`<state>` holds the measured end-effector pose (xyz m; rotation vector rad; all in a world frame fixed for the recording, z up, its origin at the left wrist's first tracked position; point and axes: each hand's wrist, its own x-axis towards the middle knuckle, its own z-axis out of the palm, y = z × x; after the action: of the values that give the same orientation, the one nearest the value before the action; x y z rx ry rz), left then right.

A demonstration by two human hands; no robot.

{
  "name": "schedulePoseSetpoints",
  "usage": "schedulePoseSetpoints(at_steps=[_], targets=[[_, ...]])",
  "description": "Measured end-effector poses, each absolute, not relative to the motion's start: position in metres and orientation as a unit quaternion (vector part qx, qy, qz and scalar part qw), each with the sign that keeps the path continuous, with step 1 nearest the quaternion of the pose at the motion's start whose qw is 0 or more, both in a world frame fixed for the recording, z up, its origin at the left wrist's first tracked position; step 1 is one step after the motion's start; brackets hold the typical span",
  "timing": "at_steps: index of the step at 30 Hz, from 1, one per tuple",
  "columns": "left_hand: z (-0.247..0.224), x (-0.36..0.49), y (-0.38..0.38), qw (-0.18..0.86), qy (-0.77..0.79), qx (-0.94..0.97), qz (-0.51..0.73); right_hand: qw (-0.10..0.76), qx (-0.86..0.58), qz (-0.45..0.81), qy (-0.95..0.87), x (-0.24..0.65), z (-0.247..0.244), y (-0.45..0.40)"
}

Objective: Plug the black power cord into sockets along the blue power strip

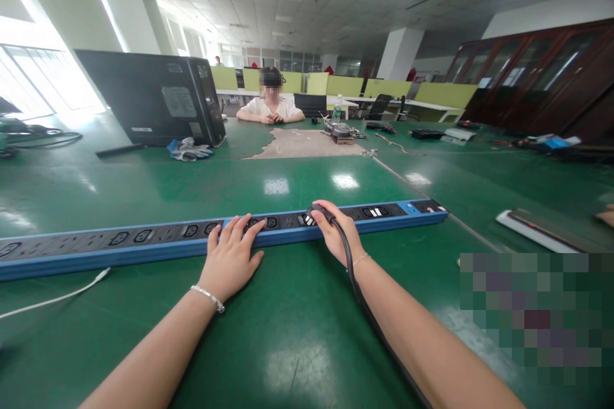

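The right hand [338,230], at the middle of the frame, has its thumb and fingers closed on a black plug [315,211] over the socket face of a long blue power strip [153,252]; whether the plug is seated or only resting there is hidden by the fingers. From it a thick black cable [357,297] runs down along the forearm to the lower edge. The left hand [231,246], a little left of centre, lies spread and holds nothing, fingertips on the strip. The strip's long axis crosses both hands, from the left edge to right of centre, rising slightly rightward on the green desk [240,345]. The right hand is nearer its right end.
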<state>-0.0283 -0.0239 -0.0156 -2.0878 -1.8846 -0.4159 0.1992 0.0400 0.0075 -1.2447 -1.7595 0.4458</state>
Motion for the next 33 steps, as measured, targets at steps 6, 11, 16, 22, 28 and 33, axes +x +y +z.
schedulePoseSetpoints(at_steps=[6,11,16,22,28,33], targets=[[-0.015,-0.028,-0.024,0.143,-0.655,-0.726,-0.151,0.427,-0.521,0.201,-0.711,0.164,0.01,0.048],[-0.014,-0.028,-0.024,0.14,-0.655,-0.726,-0.157,0.36,-0.561,0.127,-0.735,0.15,0.016,0.046],[-0.015,-0.028,-0.025,0.139,-0.652,-0.726,-0.168,0.309,-0.554,0.012,-0.773,0.145,0.016,0.043],[-0.016,-0.028,-0.024,0.136,-0.652,-0.726,-0.171,0.273,-0.556,-0.063,-0.782,0.133,0.016,0.037],[-0.015,-0.028,-0.024,0.128,-0.653,-0.726,-0.17,0.261,-0.557,-0.094,-0.783,0.129,0.015,0.032],[-0.013,-0.028,-0.025,0.124,-0.654,-0.727,-0.167,0.279,-0.554,-0.084,-0.78,0.132,0.01,0.03]])
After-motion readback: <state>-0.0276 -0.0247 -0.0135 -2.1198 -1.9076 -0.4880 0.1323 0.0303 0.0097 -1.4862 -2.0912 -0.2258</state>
